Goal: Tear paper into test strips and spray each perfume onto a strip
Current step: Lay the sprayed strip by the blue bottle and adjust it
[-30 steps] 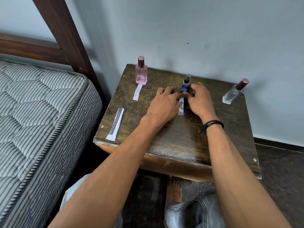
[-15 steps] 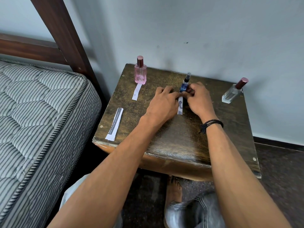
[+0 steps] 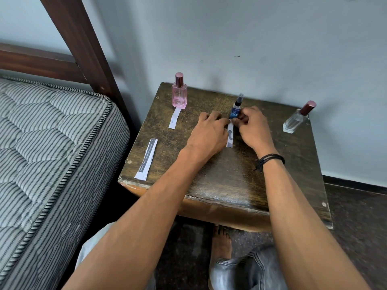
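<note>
While both hands hold it, the test strip (image 3: 230,136) lies flat on the table (image 3: 230,181), just before the blue bottle (image 3: 235,110).
Nothing has shifted in a second: left hand (image 3: 209,135) and right hand (image 3: 252,126) keep a closed grip, pinching its far end. Its long axis runs from the person toward the wall. Likely final placing; the clear bottle (image 3: 297,119) lacks a strip.

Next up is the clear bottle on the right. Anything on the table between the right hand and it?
Nothing visible. Only bare table lies between the right hand and the clear bottle. The blue bottle stands on that hand's other side, where it and the left hand pinch the strip.
</note>
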Available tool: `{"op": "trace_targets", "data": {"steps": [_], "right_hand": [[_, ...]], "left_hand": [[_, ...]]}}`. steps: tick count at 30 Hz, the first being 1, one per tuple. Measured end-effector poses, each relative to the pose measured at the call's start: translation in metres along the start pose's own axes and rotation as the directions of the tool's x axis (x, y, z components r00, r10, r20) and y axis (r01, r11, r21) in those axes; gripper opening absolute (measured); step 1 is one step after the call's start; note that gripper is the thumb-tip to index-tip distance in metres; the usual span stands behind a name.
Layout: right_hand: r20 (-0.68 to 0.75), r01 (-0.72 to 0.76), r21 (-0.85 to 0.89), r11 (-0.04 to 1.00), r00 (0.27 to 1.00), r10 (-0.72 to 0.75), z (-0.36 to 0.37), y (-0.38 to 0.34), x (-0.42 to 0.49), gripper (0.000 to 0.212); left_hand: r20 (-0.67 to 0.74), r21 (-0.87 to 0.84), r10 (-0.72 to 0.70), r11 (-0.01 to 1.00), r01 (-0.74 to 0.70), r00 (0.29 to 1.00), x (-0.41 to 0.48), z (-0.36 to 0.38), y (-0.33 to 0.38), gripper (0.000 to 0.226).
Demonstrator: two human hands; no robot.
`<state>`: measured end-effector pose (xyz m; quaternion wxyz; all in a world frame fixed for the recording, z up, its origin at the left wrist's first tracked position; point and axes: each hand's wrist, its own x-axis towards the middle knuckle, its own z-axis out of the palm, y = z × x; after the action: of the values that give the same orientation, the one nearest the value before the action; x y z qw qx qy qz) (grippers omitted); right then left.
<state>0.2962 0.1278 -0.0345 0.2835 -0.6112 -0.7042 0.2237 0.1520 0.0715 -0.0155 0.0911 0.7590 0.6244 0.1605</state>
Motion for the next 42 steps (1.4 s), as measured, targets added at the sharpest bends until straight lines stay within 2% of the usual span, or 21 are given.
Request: {"op": "trace_targets", "data": {"steps": [6,15,30,42], "right_hand": [[0.001,0.004,-0.001,1.0,1.0,-0.004,0.0002,0.0015,0.0003,0.016],[0.0,-0.006,0.009,1.0,1.0,0.006,0.0,0.0039,0.0017,0.024],[-0.013,0.007,-0.015,1.0,1.0,-0.007,0.0015,0.0038,0.0011,0.014],[-0.002,-0.005,-0.008,1.0,1.0,0.005,-0.0016,0.0005,-0.0004,0.017]], "left_hand": [[0.033,-0.068,-0.014,0.998,0.016,0.999,-0.0005,-0.0026,-0.0013,0.041],[0.015,-0.033,-0.014,0.999,0.015,1.0,0.0004,-0.0009,-0.0007,0.039],[0.038,-0.082,-0.043,0.996,0.046,0.998,0.0015,0.0017,-0.0023,0.038],[0.073,-0.144,-0.07,0.986,0.08,0.995,0.004,0.0056,-0.0063,0.039]]}}
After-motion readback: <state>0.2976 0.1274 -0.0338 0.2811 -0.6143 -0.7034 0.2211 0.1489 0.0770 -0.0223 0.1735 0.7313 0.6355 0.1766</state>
